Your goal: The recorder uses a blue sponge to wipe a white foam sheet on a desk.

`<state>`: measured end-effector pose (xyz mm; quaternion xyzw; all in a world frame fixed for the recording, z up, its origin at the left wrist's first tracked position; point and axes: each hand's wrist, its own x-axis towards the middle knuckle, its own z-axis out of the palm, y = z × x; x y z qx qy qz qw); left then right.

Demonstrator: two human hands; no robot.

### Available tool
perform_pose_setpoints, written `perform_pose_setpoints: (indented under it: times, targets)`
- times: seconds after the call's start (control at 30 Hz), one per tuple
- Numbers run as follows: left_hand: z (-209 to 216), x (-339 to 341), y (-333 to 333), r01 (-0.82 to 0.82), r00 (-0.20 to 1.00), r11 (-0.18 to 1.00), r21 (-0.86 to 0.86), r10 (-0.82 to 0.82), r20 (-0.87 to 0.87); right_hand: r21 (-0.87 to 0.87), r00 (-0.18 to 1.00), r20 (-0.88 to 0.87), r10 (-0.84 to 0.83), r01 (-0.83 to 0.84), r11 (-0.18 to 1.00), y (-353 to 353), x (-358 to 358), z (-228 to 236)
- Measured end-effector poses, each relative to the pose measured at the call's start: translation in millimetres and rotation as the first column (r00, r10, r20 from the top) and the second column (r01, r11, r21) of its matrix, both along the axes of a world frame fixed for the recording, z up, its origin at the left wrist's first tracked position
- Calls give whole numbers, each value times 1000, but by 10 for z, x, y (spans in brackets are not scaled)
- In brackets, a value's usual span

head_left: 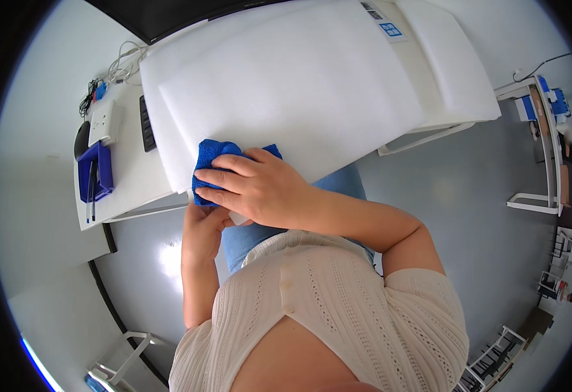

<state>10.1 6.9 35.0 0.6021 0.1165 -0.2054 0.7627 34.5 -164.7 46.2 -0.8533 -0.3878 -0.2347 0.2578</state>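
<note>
A bright blue cloth (215,151) lies bunched at the near left edge of a white foam sheet (286,85). My right hand (266,189) presses over the cloth, its fingers curved across the top and pointing left. Just below and to the left, my left hand (202,225) is closed at the table's edge, with its fingers partly hidden beneath the right hand and the cloth. A small piece of a white object (237,219) shows between the two hands; its kind cannot be made out.
On the table's left stand a blue tray (105,171) with pens, a white power strip (105,122), a black mouse (82,140) and a partly covered keyboard (146,124). Cables (126,65) lie behind them. A black monitor (168,19) borders the far side. White racks (534,202) stand right.
</note>
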Motion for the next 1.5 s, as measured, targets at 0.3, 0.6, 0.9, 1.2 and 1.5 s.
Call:
perform_pose_setpoints:
  times: [0.3, 0.6, 0.9, 1.2, 1.5]
  targets:
    - [111, 3, -50, 63, 995, 997, -44, -59, 74, -182, 717, 173, -675, 697, 694, -1500, 607, 118]
    - [51, 27, -54, 60, 998, 986, -154, -64, -19, -177, 374, -194, -907, 896, 407, -2918, 634, -287]
    - [122, -18, -175, 15, 998, 996, -83, -20, -64, -53, 993, 30, -116, 118, 992, -504, 65, 523]
    - [-75, -84, -132, 19, 993, 988, -155, -37, -114, -270, 991, 135, -4, 41, 962, -303, 256, 181]
    - [-38, -40, -164, 21, 996, 981, -194, -38, -84, -249, 705, 194, -682, 708, 661, -1831, 1189, 133]
